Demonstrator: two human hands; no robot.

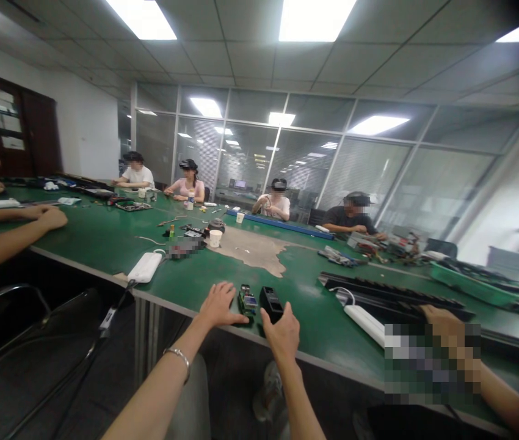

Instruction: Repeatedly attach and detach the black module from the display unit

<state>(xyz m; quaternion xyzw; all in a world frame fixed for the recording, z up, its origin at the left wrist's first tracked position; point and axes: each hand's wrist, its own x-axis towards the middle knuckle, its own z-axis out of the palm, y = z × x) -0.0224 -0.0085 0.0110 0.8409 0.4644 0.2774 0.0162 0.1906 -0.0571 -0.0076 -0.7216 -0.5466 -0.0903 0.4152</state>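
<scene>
Near the front edge of a long green-topped table (104, 238), the left hand (218, 304) is laid flat, palm down. Its grip is wide, fingers spread and nothing held, and its thumb is pointed toward a small green circuit board (247, 300) that lies just beside it on the table. A thin silver metal bracelet (177, 355) is worn on the left wrist.

The right hand (283, 333) is set at the near end of a small black rectangular plastic box (271, 302), which rests on the table just right of the circuit board. Its grip is narrow and closed about that end, with the thumb pressed to the box's left side; the other fingers are hidden behind the back of the hand.

A flat white plastic power strip (145, 267) is seen at the table edge well to the left, and a second white power strip (364, 321) lies to the right, near a long black tray (392, 293). A white paper cup (215, 238) stands farther back beside a worn brownish patch (254, 249) in the table top. A co-worker's hand (442, 324) is rested on the table at the right, partly blurred.
</scene>
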